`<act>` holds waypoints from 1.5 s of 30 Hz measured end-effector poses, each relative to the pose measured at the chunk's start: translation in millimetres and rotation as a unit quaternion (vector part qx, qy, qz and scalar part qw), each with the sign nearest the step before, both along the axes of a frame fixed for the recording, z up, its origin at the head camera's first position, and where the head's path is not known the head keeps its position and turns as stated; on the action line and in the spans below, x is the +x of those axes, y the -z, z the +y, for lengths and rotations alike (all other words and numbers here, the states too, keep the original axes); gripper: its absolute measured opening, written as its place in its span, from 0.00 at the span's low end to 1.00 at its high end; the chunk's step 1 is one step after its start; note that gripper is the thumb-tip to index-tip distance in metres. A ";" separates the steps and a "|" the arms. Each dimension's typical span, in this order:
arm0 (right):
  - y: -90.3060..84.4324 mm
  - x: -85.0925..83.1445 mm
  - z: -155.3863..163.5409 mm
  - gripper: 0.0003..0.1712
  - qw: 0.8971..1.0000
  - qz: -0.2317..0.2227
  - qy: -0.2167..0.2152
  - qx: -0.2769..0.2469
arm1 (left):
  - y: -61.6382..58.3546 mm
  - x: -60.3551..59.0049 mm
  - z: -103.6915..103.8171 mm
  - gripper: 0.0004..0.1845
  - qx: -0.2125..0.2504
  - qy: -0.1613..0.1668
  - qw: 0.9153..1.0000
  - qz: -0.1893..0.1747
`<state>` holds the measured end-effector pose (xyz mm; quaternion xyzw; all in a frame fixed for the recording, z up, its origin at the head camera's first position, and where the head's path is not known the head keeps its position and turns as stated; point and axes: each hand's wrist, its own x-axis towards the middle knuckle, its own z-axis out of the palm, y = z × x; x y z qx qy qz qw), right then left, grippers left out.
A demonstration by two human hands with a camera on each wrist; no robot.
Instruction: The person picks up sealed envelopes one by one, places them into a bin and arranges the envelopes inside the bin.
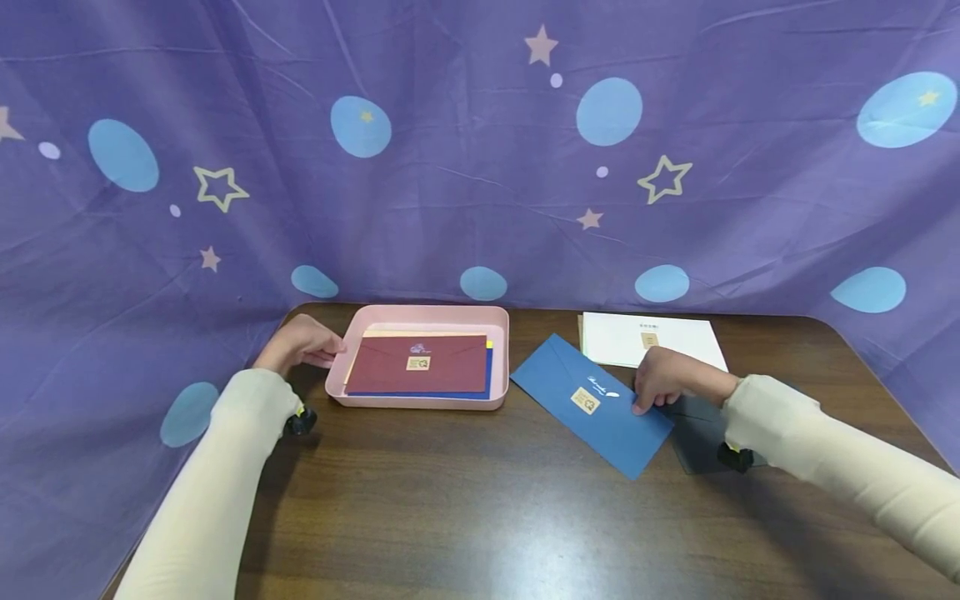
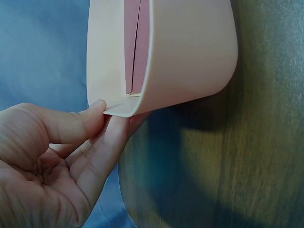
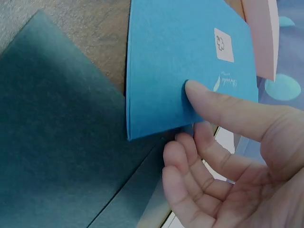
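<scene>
A pink tray stands at the back left of the table and holds a dark red envelope on top of blue and yellow ones. My left hand pinches the tray's left rim between thumb and fingers. A blue envelope with a small gold seal lies slantwise right of the tray. My right hand pinches its right end, thumb on top and fingers underneath. Under that end lies a dark teal envelope.
A white envelope lies at the back right behind my right hand. The dark wooden table has rounded corners. A purple curtain with stars and blue dots hangs close behind and at both sides.
</scene>
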<state>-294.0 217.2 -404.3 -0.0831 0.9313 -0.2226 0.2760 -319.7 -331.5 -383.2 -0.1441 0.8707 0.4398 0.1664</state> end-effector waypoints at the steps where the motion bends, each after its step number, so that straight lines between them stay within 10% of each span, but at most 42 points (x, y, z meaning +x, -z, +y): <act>1: 0.1 -0.7 1.7 0.12 1.000 -0.011 0.004 -0.011 | 0.4 0.2 -0.3 0.13 0.000 0.000 1.000 0.000; 14: -0.4 -7.2 15.5 0.08 0.987 -0.119 0.054 -0.091 | 1.4 0.7 -2.2 0.14 0.000 0.003 1.000 0.000; 45: -18.5 -14.1 34.5 0.01 0.982 -0.149 0.027 -0.109 | 0.2 -0.9 -0.4 0.12 0.000 0.005 1.000 -0.003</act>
